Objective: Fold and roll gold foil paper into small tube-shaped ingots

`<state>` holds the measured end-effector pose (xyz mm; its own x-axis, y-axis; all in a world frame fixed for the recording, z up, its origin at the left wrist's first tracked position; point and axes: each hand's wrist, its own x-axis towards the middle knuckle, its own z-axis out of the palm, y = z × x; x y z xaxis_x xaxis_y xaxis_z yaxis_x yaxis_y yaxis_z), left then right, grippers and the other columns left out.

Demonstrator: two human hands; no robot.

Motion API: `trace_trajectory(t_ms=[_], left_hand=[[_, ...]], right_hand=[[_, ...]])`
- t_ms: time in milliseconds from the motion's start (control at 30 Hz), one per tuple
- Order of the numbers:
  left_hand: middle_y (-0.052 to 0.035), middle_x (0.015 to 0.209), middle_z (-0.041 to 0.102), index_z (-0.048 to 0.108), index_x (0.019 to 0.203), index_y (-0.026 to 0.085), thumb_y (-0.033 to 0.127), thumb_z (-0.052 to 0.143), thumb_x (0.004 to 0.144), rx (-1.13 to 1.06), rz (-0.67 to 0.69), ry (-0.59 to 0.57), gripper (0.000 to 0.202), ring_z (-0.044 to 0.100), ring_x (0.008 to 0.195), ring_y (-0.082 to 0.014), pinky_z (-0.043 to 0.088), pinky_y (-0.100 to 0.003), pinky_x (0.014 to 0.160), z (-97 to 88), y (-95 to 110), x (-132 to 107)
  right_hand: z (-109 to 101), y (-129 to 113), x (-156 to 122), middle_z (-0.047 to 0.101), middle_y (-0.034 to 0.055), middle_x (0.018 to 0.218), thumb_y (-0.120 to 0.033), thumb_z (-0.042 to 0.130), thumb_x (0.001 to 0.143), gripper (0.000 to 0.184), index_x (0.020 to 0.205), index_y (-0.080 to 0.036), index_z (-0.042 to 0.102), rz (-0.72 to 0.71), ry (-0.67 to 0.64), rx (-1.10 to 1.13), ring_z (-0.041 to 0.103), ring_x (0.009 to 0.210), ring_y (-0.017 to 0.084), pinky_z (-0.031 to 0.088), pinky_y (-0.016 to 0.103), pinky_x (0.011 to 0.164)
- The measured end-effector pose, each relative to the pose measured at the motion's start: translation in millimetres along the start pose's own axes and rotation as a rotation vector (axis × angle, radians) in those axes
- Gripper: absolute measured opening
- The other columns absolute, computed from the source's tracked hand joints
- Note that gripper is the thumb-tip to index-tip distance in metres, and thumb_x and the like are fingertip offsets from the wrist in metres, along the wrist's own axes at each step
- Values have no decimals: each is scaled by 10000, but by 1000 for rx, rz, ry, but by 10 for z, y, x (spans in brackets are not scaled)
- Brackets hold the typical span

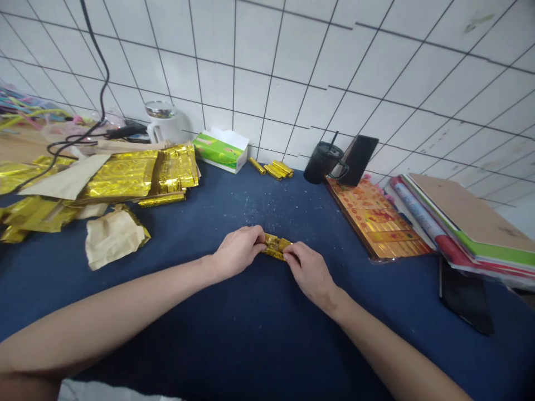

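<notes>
Between my two hands, low over the middle of the blue tabletop, is a piece of gold foil paper (275,245), partly rolled or folded. My left hand (240,250) pinches its left end with thumb and fingers. At the right end my right hand (311,273) grips it in the same way. Several finished-looking gold foil rolls (279,169) lie by the wall. To the left are stacks of gold foil sheets (121,175), with a crumpled beige-backed sheet (115,236) nearer to me.
Against the tiled wall stand a white lidded mug (165,125), a green tissue pack (221,149), a dark cup with a straw (321,161) and a propped phone (358,160). An orange printed packet (376,223), stacked folders (472,217) and a black phone-like object (465,295) lie right. A black cable (102,83) hangs left.
</notes>
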<state>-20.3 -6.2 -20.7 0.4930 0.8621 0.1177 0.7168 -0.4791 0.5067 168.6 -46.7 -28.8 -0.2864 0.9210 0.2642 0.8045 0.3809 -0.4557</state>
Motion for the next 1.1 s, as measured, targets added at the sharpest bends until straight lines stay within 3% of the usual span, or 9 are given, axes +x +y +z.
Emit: trace_trajectory(t_ms=[233, 500, 633, 767, 933, 1100], left_hand=[[1, 765, 552, 476, 802, 184, 206, 489, 800, 92, 47, 66, 25, 524, 725, -156, 412, -264, 620, 62, -1, -14], [-36, 792, 514, 521, 805, 170, 172, 442, 824, 363, 204, 81, 82, 480, 769, -181, 413, -283, 648, 57, 31, -46], [-48, 791, 511, 545, 810, 159, 105, 427, 806, 500, 339, 38, 130, 467, 742, -184, 400, -307, 655, 34, 57, -115], [-67, 833, 535, 558, 895, 130, 95, 434, 784, 584, 362, -2, 170, 471, 777, -207, 392, -334, 652, -7, 138, -213], [-94, 877, 547, 577, 873, 102, 109, 441, 772, 642, 404, -31, 170, 467, 843, -228, 387, -353, 693, -22, 266, -288], [-92, 873, 544, 536, 1009, 77, 82, 406, 769, 644, 385, -24, 273, 482, 791, -217, 414, -349, 674, 34, 304, -318]], right_hand=[[38, -16, 1, 564, 10, 744, -135, 428, 808, 117, 737, -182, 508, 5, 20, -72, 553, 656, 130, 427, 248, 635], [51, -73, -31, 593, 4, 741, -210, 427, 825, 116, 780, -185, 530, -11, 55, -352, 562, 572, 118, 341, 210, 453], [42, -90, -57, 595, 34, 758, -149, 394, 830, 179, 832, -168, 572, -151, 40, -418, 554, 585, 118, 367, 220, 499], [-1, -163, -105, 570, 51, 742, -134, 419, 806, 185, 833, -159, 601, -265, 7, -453, 530, 647, 152, 395, 254, 551], [-41, -250, -139, 553, 73, 764, -177, 446, 798, 163, 806, -149, 607, -288, -14, -496, 492, 704, 190, 404, 307, 579], [-12, -258, -138, 567, 83, 806, -159, 448, 789, 165, 847, -148, 602, -279, -31, -462, 490, 738, 203, 422, 332, 624]])
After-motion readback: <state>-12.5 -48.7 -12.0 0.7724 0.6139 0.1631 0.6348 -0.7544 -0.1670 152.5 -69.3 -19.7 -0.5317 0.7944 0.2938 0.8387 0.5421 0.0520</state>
